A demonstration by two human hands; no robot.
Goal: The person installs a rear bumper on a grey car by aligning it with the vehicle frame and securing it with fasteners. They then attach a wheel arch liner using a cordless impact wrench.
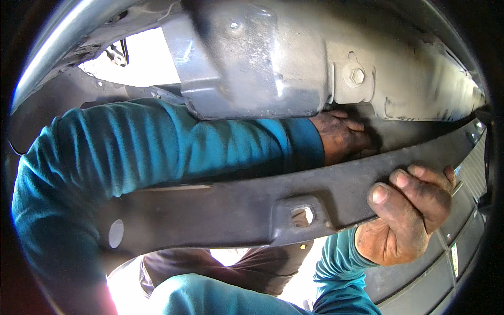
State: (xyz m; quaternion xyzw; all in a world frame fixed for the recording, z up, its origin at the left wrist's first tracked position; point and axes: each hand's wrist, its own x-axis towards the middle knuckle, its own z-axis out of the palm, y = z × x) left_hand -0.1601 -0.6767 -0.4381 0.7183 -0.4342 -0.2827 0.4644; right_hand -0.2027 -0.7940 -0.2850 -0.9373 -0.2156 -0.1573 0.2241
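Observation:
A long, curved black plastic car panel (236, 210) runs across the middle, with a recessed square hole toward its right half and a round hole near its left end. My right hand (407, 215) is closed round the panel's lower right edge, its fingers curled over the front. From the left, my left arm reaches into the gap between the panel and the car body above it. My left hand (344, 135) is in that gap, below a painted metal bracket (336, 79); its fingertips are lost in shadow and behind the panel, so its grip is unclear.
A hex bolt (356, 77) sits on the metal just above my left hand. A grey metal plate (247, 63) overhangs my left forearm. Dark ribbed panelling (436, 273) lies at the lower right. My bent legs (226, 270) show below the panel.

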